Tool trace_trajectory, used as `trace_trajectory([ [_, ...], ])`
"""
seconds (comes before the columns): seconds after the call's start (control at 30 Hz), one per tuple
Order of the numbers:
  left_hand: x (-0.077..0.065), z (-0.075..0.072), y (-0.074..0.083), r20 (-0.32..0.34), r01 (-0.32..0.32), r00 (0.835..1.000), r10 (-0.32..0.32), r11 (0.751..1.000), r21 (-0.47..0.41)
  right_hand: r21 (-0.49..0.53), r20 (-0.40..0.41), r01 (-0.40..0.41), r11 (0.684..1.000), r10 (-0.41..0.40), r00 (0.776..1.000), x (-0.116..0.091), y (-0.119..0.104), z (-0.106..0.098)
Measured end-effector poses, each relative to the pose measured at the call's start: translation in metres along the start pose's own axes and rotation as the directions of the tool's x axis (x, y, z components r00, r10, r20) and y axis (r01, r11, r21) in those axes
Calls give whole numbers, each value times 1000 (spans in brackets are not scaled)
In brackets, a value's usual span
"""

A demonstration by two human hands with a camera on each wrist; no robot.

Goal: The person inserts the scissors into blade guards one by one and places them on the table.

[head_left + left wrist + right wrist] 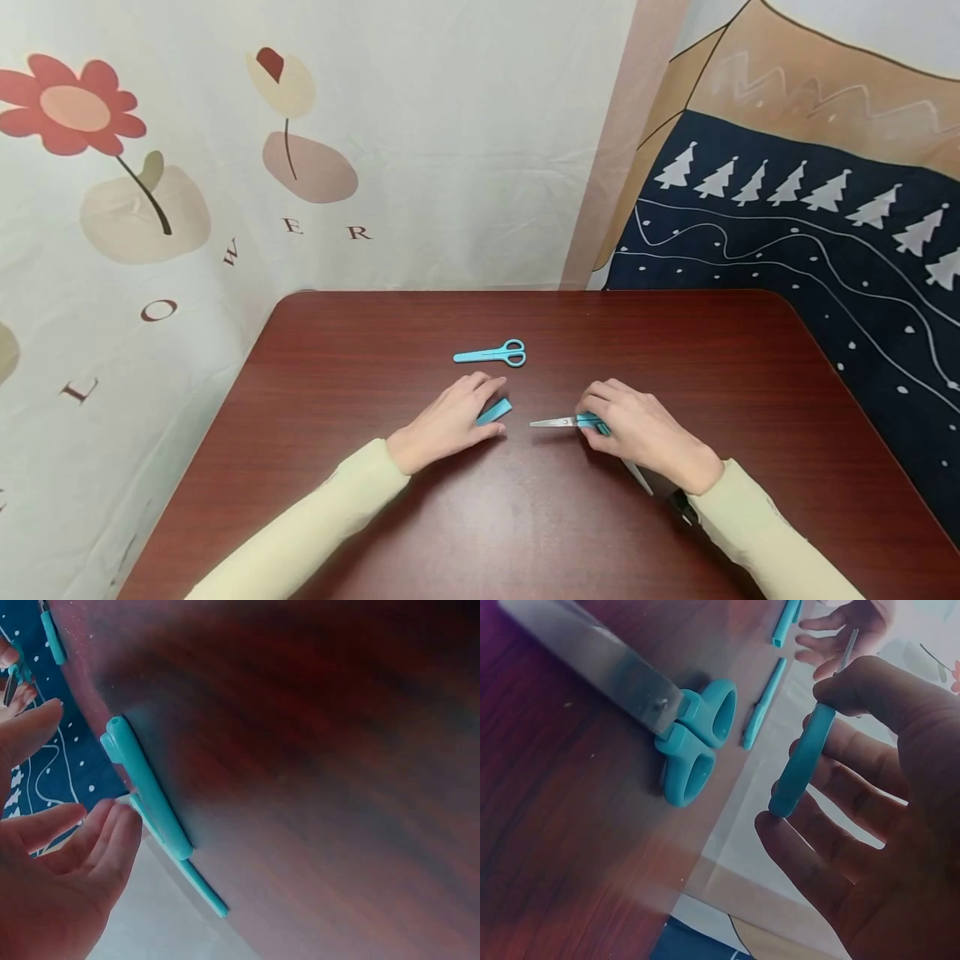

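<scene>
My right hand pinches the turquoise handles of a pair of scissors between thumb and fingers. Its bare metal blades point left toward the other hand. My left hand is spread low over the table beside a turquoise scissors sheath, with thumb and fingers apart around it; no grip on it shows. Beneath the right hand, a second pair of unsheathed scissors lies on the table, mostly hidden in the head view. A third pair of scissors lies beyond the hands, blades inside a matching sheath.
The brown wooden table has rounded far corners. Behind it hangs a pale curtain with flower prints, and at the right a dark blue cloth with white trees. A small dark object shows under the right wrist.
</scene>
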State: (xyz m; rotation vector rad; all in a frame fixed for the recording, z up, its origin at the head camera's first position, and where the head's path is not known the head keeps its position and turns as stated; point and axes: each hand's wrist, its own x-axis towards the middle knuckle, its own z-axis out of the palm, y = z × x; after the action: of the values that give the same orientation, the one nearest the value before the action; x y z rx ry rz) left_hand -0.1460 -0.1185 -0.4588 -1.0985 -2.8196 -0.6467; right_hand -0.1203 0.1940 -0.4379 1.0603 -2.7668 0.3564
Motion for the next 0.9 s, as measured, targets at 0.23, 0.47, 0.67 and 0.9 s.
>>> trace_trajectory([
  [0.23, 7, 4, -2, 49, -36, 998, 35, 999, 11, 5, 1, -12, 1000, 12, 1000, -2, 0, -2],
  [0.47, 10, 6, 1, 78, -28, 997, 28, 1000, -3, 6, -6, -13, 1000, 13, 1000, -4, 2, -3],
  [0.67, 11, 5, 4, 88, -35, 995, 35, 999, -1, 7, -32, -10, 1000, 10, 999, -5, 4, -3],
  [0.9, 9, -2, 12, 74, -38, 996, 40, 999, -37, 29, -46, -26, 999, 27, 999, -6, 5, -2],
])
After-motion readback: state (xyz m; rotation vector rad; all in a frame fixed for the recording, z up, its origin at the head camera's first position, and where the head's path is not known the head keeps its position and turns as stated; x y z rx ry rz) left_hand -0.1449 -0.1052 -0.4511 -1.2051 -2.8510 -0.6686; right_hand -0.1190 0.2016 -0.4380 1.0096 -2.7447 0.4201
